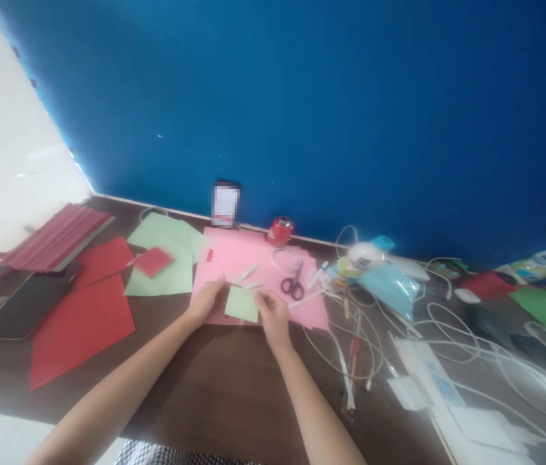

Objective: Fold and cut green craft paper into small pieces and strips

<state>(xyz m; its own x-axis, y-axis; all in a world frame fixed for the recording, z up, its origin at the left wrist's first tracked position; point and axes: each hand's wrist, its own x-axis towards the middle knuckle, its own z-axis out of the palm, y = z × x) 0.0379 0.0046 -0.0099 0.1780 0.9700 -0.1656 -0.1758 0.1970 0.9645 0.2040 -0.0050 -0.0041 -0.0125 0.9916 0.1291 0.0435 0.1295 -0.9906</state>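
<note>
- Pink sheets [238, 245] lie spread on the dark tabletop [195, 387], in front of the blue wall [302, 116].
- A small pale green square of paper [242, 305] is between the two hands, over the near edge of the pink sheets.
- The right hand [274, 318] grips this square by its right edge, thumb and fingers pinched together, above the near edge of the pink sheets.
- The left hand [207, 302], over the near left part of the pink sheets, has its fingertips at the square's left edge; whether they pinch it, I cannot tell.
- On the right part of the pink sheets lie dark-handled scissors [294, 281].
- At the far edge of the pink sheets sits a shiny red object [280, 231].
- Left of the pink sheets are larger light green sheets [156, 281], bearing a red square [153, 261]; farther left lie red sheets [86, 329].
- Right of the pink sheets is a light blue packet [389, 287].
</note>
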